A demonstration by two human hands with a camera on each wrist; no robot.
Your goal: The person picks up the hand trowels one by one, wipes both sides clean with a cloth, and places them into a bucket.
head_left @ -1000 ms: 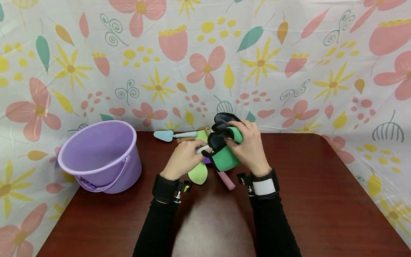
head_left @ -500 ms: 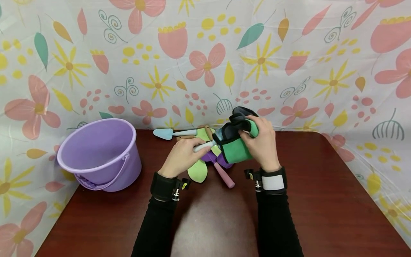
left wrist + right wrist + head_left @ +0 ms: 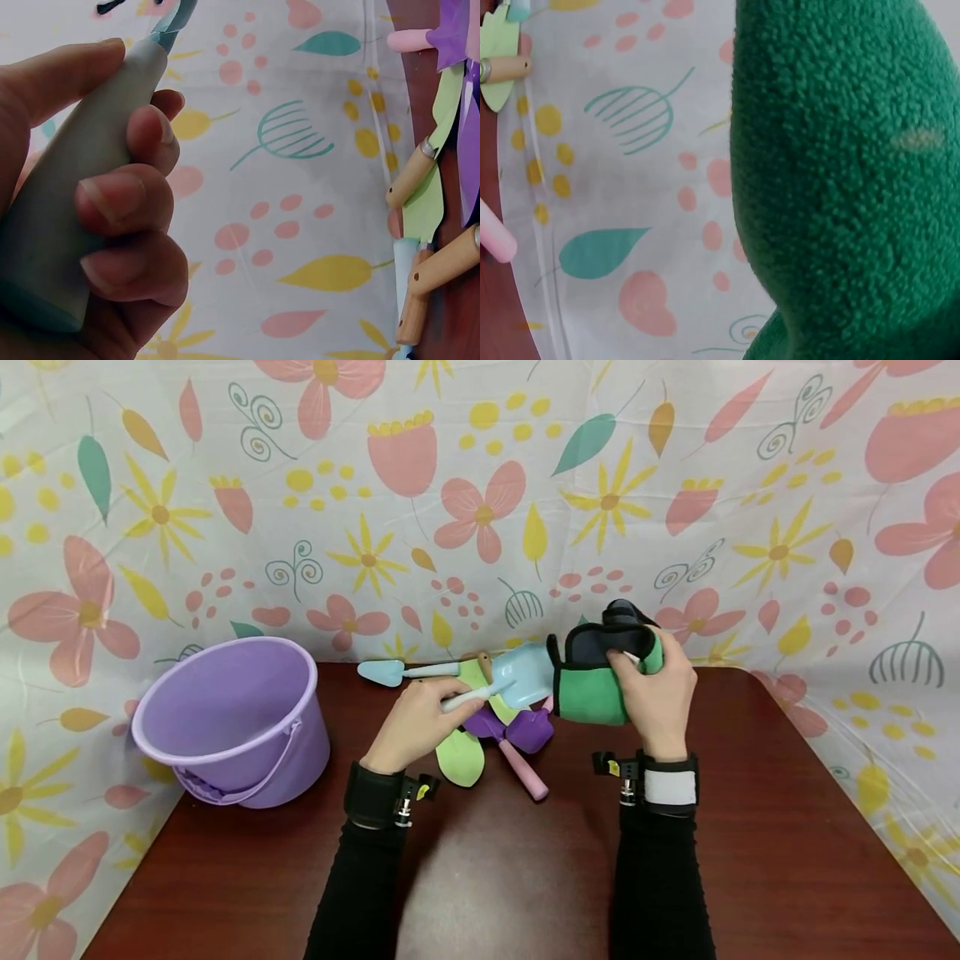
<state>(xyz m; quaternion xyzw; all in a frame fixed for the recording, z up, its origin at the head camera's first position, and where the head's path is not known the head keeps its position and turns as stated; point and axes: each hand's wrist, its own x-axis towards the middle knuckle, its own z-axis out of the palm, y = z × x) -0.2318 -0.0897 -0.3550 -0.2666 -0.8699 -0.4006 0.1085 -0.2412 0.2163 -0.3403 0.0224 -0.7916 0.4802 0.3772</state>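
Note:
My left hand (image 3: 429,703) grips the pale handle (image 3: 75,217) of a light blue trowel (image 3: 522,675), whose blade points right above the table. My right hand (image 3: 651,681) holds a green and black fabric glove (image 3: 592,693) just right of the blade, its open end facing the blade's tip. In the right wrist view the green fabric (image 3: 840,187) fills most of the frame and hides my fingers. Under the trowel lie a purple tool with a pink handle (image 3: 525,752) and a light green tool (image 3: 461,756).
A purple bucket (image 3: 225,718) with a handle stands at the table's left. A small blue trowel (image 3: 382,672) and wooden-handled tools (image 3: 442,262) lie by the back edge. A floral cloth (image 3: 480,510) hangs behind and beside the dark red table (image 3: 750,827).
My right hand has moved right with the green glove, drawing it off the light blue trowel's blade, which now shows. My left hand has stayed on the handle.

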